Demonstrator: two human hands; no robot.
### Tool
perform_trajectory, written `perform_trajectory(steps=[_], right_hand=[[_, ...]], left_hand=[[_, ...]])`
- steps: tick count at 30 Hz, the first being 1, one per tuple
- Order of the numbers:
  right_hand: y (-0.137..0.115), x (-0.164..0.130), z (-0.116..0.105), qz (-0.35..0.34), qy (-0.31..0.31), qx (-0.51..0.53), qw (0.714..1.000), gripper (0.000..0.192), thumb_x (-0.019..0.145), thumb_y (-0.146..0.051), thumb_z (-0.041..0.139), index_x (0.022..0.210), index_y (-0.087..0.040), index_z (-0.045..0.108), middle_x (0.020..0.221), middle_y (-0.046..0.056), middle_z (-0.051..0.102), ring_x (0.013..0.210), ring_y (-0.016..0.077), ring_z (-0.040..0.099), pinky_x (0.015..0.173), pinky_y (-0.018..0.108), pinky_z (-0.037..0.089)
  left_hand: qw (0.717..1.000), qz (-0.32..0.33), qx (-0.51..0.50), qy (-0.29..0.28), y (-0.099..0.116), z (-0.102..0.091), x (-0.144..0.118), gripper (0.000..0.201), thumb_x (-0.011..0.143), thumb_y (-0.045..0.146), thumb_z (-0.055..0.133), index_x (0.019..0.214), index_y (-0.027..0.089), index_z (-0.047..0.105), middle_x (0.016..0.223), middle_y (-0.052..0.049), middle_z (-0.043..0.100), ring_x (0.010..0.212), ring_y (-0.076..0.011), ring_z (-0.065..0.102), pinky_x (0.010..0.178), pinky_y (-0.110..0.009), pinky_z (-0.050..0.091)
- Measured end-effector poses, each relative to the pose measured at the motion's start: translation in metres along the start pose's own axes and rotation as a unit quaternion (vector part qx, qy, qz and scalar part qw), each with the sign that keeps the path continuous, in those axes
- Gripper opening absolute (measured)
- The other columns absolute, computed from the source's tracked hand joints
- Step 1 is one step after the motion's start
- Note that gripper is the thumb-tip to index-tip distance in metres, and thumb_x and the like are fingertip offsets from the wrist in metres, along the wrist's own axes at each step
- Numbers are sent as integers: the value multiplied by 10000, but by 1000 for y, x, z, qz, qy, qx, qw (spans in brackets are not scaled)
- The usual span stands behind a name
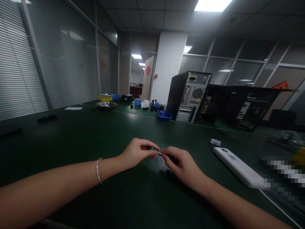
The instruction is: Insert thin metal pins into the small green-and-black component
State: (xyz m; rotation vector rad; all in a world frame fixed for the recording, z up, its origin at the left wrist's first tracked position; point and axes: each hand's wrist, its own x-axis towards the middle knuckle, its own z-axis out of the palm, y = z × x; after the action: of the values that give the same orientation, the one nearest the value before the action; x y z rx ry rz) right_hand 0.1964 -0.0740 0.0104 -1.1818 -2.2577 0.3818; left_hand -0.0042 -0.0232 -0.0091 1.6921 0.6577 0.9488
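Your left hand point(136, 152) pinched a small green part point(154, 149) by one end, low over the worktop point(71, 140) near its front edge. Your right hand point(179, 162) gripped the other end with its fingertips, steadying it; a white remote point(238, 167) lay to the right.

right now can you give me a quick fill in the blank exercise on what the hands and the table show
1. The left hand and right hand pinch a small green part over a dark ____ table.
2. The bracelet sits on the ____ wrist.
3. The long white device lies nearer the ____ hand.
4. The small bin beside the computer tower is ____.

Missing words: green; left; right; blue
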Motion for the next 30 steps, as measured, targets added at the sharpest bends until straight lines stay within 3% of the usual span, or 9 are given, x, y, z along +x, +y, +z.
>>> perform_trajectory(steps=[5, 11, 16, 24, 30], right_hand=[[1, 1, 2, 13, 3, 58, 998, 222, 925, -229, 450, 1018, -216, 651, 896, 26, 672, 807, 171, 603, 702, 259, 457], [1, -1, 1, -9, 7, -86, 996, 224, 896, -223, 480, 1048, -247, 643, 874, 37, 649, 739, 171, 589, 644, 259, 432], [-2, -1, 0, -2, 1, -95, 996, 208, 897, -226, 475, 1009, -244, 649, 866, 35, 651, 751, 176, 600, 658, 264, 434], [3, 2, 2, 1, 2, 77, 997, 213, 922, -219, 465, 1006, -208, 660, 883, 18, 670, 794, 167, 601, 688, 253, 445], [3, 2, 4, 14, 10, 121, 993, 196, 921, -234, 482, 972, -197, 668, 842, 3, 657, 772, 156, 586, 678, 241, 434]], left_hand=[[1000, 11, 2, 2, 0, 0, 0, 233, 718, 201, 711, 945, 146, 710, 853, -57, 732, 815, -207, 682, 761, -327, 552], [986, 78, 149, 10, 6, 0, -6, 210, 749, 217, 683, 952, 183, 722, 947, -59, 727, 889, -214, 663, 812, -311, 515], [967, 117, 227, 17, 10, 1, -9, 192, 767, 213, 665, 948, 203, 728, 952, -53, 728, 898, -210, 658, 832, -307, 496], [1000, 5, 0, 1, 3, 0, 0, 228, 715, 174, 709, 938, 129, 712, 847, -71, 734, 801, -210, 683, 760, -336, 548], [998, -22, -55, 0, 4, 1, 2, 248, 694, 158, 728, 932, 94, 703, 817, -83, 734, 746, -192, 688, 738, -329, 553]])
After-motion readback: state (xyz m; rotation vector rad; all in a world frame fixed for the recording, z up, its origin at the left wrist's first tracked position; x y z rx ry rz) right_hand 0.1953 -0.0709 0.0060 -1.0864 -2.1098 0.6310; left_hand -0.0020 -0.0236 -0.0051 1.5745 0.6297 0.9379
